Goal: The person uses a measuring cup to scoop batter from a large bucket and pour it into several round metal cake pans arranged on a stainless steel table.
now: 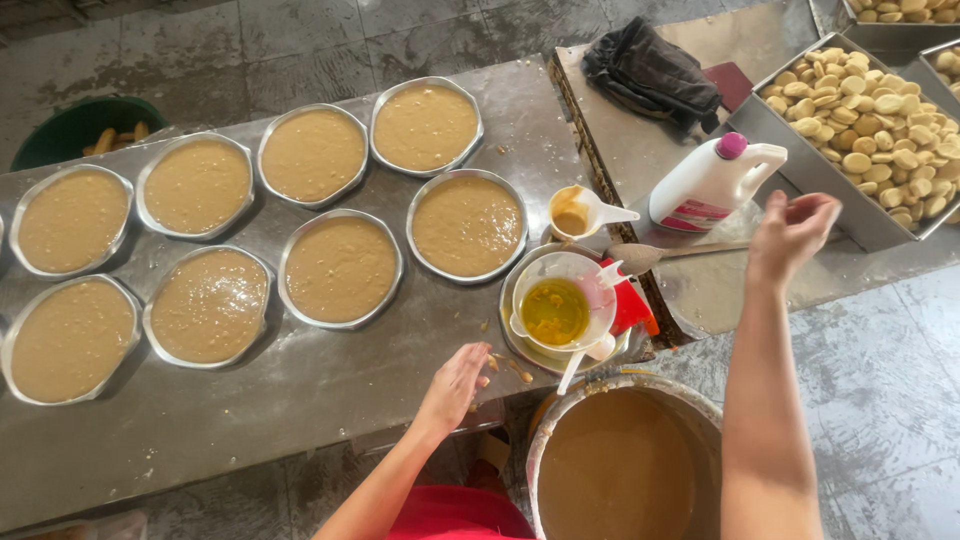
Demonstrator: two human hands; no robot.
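grey steel table (300,390), tiled floor (880,380)

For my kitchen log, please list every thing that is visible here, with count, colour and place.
Batter pans: eight, metal, tan batter, on the steel table.
Measuring cup: one, white, right of the pans.
Bowl of yellow liquid: one, white, at the table edge.
Jug: one, white with pink cap, on the right counter.
Biscuit trays: at least two, metal, pale rounds, top right.
Large pot: one, brown batter, bottom.
Green bucket: one, top left.
Dark cloth: one, top.
Left hand: empty, over the table.
Right hand: raised near the jug.
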